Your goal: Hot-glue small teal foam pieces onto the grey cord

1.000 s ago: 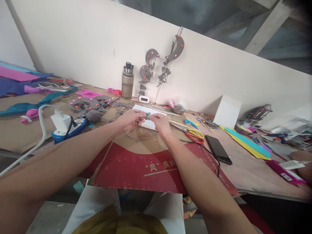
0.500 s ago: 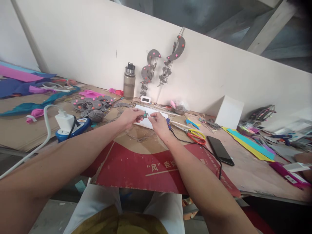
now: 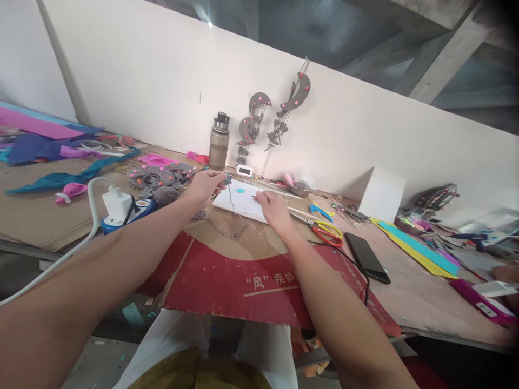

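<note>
My left hand (image 3: 208,185) is closed, pinching a small grey piece (image 3: 228,179) with a grey yarn strand (image 3: 231,198) hanging from it. The piece is held just above the left end of a white board (image 3: 247,204). A small teal cut-out (image 3: 240,190) lies flat on that board. My right hand (image 3: 273,207) rests over the board's right part with its fingers pinched together. A tiny dark tip shows at those fingers, but what it belongs to is hidden. Loose grey yarn (image 3: 235,234) trails over the cardboard in front of the board.
Right of my right hand lie scissors (image 3: 327,232), a black cable (image 3: 360,270) and a phone (image 3: 367,257). At the back stand a bottle (image 3: 219,143) and a small clock (image 3: 244,170). A charger (image 3: 117,202) and grey felt rings (image 3: 156,177) are on the left.
My hands have moved apart: the left leftward and up with the grey piece, the right away to the right and down. The teal cut-out now shows on the board.
</note>
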`<act>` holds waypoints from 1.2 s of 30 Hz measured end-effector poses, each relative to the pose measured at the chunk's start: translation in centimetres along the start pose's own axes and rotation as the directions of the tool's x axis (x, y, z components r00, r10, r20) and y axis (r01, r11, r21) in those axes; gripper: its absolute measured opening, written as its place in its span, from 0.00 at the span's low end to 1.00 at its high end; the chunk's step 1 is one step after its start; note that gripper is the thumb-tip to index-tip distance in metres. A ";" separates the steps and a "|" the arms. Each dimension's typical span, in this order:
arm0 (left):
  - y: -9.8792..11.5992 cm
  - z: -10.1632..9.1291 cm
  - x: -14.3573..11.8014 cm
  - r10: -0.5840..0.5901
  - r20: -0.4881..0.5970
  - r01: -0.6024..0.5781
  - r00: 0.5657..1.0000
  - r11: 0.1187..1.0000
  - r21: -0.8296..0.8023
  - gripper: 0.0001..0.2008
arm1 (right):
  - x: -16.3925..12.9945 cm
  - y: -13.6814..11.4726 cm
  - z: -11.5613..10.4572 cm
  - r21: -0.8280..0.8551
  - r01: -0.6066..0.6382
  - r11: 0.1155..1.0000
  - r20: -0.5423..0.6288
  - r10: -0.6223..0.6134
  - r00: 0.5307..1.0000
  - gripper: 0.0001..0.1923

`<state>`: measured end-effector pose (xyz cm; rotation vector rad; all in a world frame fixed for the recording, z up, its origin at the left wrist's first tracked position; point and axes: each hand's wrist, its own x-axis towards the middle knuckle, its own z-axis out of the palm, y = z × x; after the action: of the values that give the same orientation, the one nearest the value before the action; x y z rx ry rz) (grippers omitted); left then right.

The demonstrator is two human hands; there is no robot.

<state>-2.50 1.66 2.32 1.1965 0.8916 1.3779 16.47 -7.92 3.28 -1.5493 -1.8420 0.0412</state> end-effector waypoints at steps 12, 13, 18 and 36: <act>-0.4 0.7 -0.7 0.018 0.096 -0.022 0.995 0.999 0.039 0.09 | 1.0 5.8 -0.9 -0.552 -0.312 0.773 0.192 0.482 0.855 0.17; -0.4 0.7 -0.8 0.009 0.103 -0.013 0.995 0.999 0.042 0.09 | 1.0 5.9 -0.7 -0.549 -0.319 0.773 0.185 0.484 0.855 0.16; -0.6 0.7 -0.6 -0.024 0.138 0.019 0.990 0.999 0.034 0.12 | 1.0 5.4 -0.4 -0.519 -0.398 0.757 0.067 0.500 0.864 0.21; -0.8 0.7 0.0 -0.049 0.107 0.076 0.993 0.960 -0.268 0.05 | 1.1 1.6 0.4 0.505 -0.273 0.819 -0.025 0.330 0.944 0.15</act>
<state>-1.66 1.74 1.75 1.0079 0.6402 1.3295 17.58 -6.41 2.80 -1.4160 -1.3367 0.5278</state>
